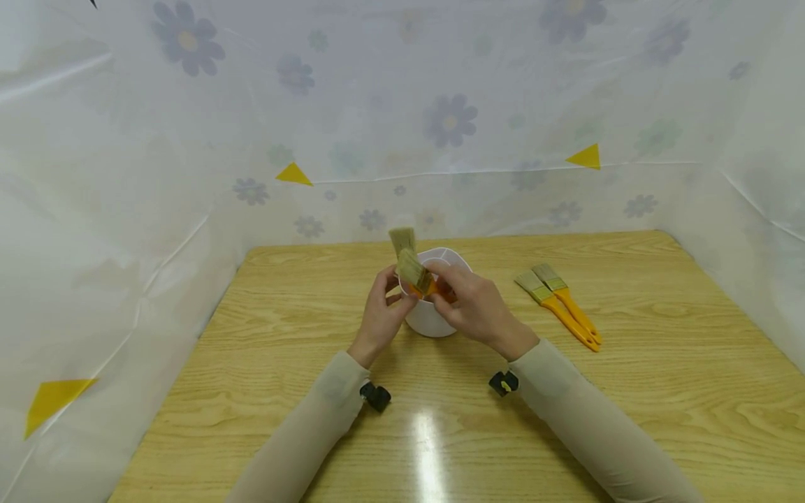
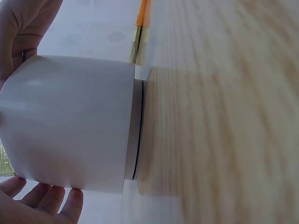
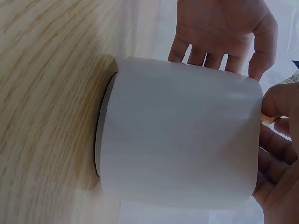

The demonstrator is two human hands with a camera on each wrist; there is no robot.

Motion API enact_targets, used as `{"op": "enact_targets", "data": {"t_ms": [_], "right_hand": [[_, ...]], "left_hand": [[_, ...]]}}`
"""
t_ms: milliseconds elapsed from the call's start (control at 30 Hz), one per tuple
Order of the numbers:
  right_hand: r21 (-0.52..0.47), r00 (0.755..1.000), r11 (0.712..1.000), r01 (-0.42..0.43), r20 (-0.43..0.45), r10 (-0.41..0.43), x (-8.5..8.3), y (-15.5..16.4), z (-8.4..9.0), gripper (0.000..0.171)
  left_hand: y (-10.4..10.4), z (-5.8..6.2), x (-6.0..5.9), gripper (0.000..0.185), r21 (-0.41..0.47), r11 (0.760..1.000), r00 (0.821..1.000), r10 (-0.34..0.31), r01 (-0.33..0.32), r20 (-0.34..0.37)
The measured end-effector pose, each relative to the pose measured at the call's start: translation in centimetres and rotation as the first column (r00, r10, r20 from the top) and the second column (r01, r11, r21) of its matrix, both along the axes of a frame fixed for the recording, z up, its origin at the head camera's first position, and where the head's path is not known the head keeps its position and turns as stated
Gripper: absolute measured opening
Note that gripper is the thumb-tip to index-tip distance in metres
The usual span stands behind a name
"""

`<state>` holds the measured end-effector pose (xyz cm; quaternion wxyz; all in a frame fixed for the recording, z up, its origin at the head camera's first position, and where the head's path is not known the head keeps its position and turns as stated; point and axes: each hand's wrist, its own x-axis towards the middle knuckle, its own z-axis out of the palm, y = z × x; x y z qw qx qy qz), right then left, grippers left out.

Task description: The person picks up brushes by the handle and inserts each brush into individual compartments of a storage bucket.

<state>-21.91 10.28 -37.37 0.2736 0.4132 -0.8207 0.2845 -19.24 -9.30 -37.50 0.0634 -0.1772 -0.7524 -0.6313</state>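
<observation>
A white tapered container (image 1: 434, 323) stands upright on the wooden table, its mouth facing up. My left hand (image 1: 382, 313) holds it from the left, fingertips along its side and thumb at the rim. One flat paintbrush (image 1: 401, 237) leans at the rim's left, bristles up, its handle hidden. My right hand (image 1: 476, 307) pinches another paintbrush (image 1: 412, 274) over the mouth, bristles tilted up to the left. In the right wrist view, a bit of its orange handle (image 3: 268, 119) shows beside the right fingers.
Two more paintbrushes with orange handles (image 1: 569, 323) lie side by side on the table (image 1: 283, 419), right of the container. A whitish flowered sheet (image 1: 377, 126) with yellow triangles walls the table's back and sides.
</observation>
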Motion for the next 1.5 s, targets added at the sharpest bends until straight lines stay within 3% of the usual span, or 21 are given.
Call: {"op": "enact_targets", "data": {"t_ms": [200, 633, 1000, 1500], "right_hand": [[0.006, 1.000, 1.000, -0.007, 0.029, 0.007, 0.0, -0.1, 0.2, 0.048], [0.040, 0.985, 0.999, -0.009, 0.175, 0.001, 0.3, -0.4, 1.2, 0.043], [-0.012, 0.988, 1.000, 0.011, 0.157, -0.009, 0.4, -0.5, 0.8, 0.045], [-0.039, 1.000, 0.999, -0.012, 0.028, 0.013, 0.3, -0.8, 0.4, 0.041]], "left_hand": [[0.0, 0.0, 0.0, 0.055, 0.001, 1.000, 1.000, 0.003, -0.003, 0.006], [0.1, 0.0, -0.1, 0.052, 0.024, 1.000, 1.000, 0.016, -0.016, 0.007], [0.1, -0.1, -0.1, 0.053, 0.019, 1.000, 1.000, 0.013, -0.013, -0.005], [0.1, -0.2, -0.1, 0.051, 0.011, 1.000, 1.000, 0.012, -0.012, -0.012]]}}
